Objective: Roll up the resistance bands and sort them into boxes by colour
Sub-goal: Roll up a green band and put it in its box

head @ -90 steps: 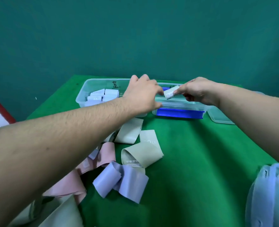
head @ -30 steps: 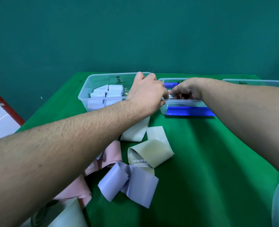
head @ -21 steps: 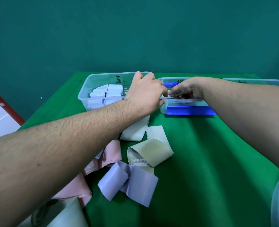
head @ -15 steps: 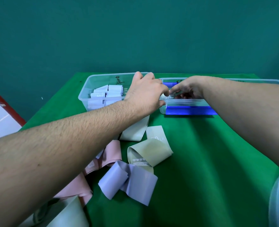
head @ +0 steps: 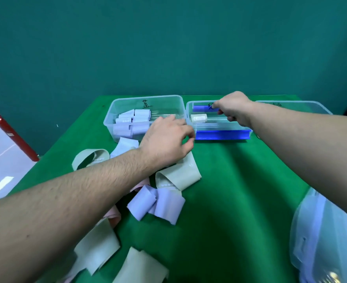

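Observation:
A rolled pale green band point(head: 198, 118) lies in the middle clear box point(head: 219, 126), which has blue clips. My right hand point(head: 234, 108) hovers over that box to the right of the roll, fingers loosely curled, holding nothing. The left clear box point(head: 115, 111) holds several lilac rolls point(head: 134, 121). My left hand point(head: 168, 140) is in front of the boxes, fingers spread downward, just above a loose pale green band point(head: 181, 174). A loose lilac band point(head: 158, 204) lies nearer to me.
A third clear box point(head: 311, 104) stands at the far right. More unrolled bands lie at the left: a pale green loop point(head: 88, 160), a pink one point(head: 112, 216), pale green ones point(head: 99, 248). Translucent plastic point(head: 327, 231) sits at the right edge of the green table.
My right hand set the pale green roll down in the middle box and let go. My left hand pulled back from the boxes toward the loose bands.

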`<state>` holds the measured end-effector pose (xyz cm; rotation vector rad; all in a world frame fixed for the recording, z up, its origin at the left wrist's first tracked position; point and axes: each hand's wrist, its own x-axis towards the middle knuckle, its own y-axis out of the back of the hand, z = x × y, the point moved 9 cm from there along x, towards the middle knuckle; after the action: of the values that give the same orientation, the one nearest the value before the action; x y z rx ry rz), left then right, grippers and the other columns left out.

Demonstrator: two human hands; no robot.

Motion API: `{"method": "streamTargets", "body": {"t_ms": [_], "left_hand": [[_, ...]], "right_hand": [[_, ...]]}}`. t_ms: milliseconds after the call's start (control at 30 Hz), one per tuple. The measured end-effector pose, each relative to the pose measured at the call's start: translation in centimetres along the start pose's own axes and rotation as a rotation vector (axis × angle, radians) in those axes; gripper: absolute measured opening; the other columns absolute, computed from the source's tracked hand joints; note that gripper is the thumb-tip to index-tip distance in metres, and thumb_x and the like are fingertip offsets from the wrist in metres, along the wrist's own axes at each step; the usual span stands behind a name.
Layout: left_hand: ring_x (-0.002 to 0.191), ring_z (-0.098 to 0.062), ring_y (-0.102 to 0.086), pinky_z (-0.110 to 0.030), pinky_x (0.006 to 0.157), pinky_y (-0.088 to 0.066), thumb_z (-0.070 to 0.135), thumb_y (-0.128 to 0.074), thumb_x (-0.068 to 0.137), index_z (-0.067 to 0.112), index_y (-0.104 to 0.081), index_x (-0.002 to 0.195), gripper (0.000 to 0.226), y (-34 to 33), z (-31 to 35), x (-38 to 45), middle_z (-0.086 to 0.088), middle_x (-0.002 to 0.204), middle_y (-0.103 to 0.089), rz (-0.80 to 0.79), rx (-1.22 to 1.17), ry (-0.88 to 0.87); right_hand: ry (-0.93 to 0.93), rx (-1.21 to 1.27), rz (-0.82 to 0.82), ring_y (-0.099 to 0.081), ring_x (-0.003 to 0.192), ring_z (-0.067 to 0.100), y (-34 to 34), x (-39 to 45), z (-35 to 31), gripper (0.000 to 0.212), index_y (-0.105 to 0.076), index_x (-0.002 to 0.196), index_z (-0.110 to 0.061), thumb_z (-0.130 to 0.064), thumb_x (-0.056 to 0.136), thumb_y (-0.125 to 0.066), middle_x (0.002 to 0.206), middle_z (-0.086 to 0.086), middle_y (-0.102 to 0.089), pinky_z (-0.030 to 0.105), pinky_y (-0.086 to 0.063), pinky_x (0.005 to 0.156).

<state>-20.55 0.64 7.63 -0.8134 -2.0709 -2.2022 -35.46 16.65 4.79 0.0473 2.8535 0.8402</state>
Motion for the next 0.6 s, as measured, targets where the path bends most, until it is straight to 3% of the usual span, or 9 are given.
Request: {"method": "streamTargets", "body": {"t_ms": [167,333,400,533,600], "left_hand": [[0.107,-0.019,-0.057,-0.035,0.089,-0.044,0.048,-0.048,0.094,0.03,-0.064,0.112,0.029,-0.9,1.3,-3.6,0.006,0.11,-0.064,-0.159,-0.035,0.043],[0.115,-0.021,-0.054,-0.039,0.097,-0.045,0.054,-0.056,0.088,0.032,-0.052,0.127,0.045,-1.9,2.1,-6.8,0.005,0.126,-0.059,-0.255,-0.039,0.104],[0.119,-0.022,-0.052,-0.038,0.099,-0.044,0.048,-0.058,0.088,0.032,-0.046,0.132,0.049,-2.4,2.4,-7.9,0.004,0.132,-0.056,-0.281,-0.017,0.117],[0.12,-0.021,-0.051,-0.036,0.097,-0.044,0.034,-0.063,0.087,0.031,-0.045,0.135,0.051,-2.8,2.0,-9.9,0.004,0.134,-0.052,-0.283,-0.109,0.216],[0.118,-0.019,-0.051,-0.036,0.096,-0.045,0.029,-0.063,0.087,0.03,-0.048,0.132,0.048,-2.7,1.9,-10.8,0.005,0.131,-0.05,-0.25,-0.178,0.252]], "right_hand": [[0.053,0.066,-0.057,-0.033,0.049,0.016,-0.2,-4.7,0.6,0.022,-0.069,0.102,-0.003,-0.018,0.088,-0.063,0.073,0.005,-0.061,0.022,-0.027,0.042],[0.048,-0.011,-0.162,-0.035,0.051,0.015,-1.6,-10.3,2.6,0.013,-0.066,0.08,-0.016,-0.027,0.086,-0.066,0.07,0.002,-0.058,0.02,-0.028,0.043],[0.047,-0.054,-0.224,-0.039,0.055,0.015,-2.6,-12.5,3.6,0.018,-0.066,0.078,-0.018,-0.033,0.089,-0.065,0.071,0.0,-0.059,0.021,-0.03,0.046],[0.118,-0.07,-0.313,-0.049,0.061,0.015,-5.3,-16.0,4.9,0.011,-0.068,0.084,-0.018,-0.026,0.09,-0.063,0.083,0.002,-0.065,0.022,-0.04,0.05],[0.102,-0.075,-0.379,-0.049,0.062,0.017,-6.8,-17.4,5.7,0.016,-0.072,0.087,-0.016,-0.032,0.084,-0.07,0.078,0.002,-0.062,0.023,-0.039,0.052]]}}
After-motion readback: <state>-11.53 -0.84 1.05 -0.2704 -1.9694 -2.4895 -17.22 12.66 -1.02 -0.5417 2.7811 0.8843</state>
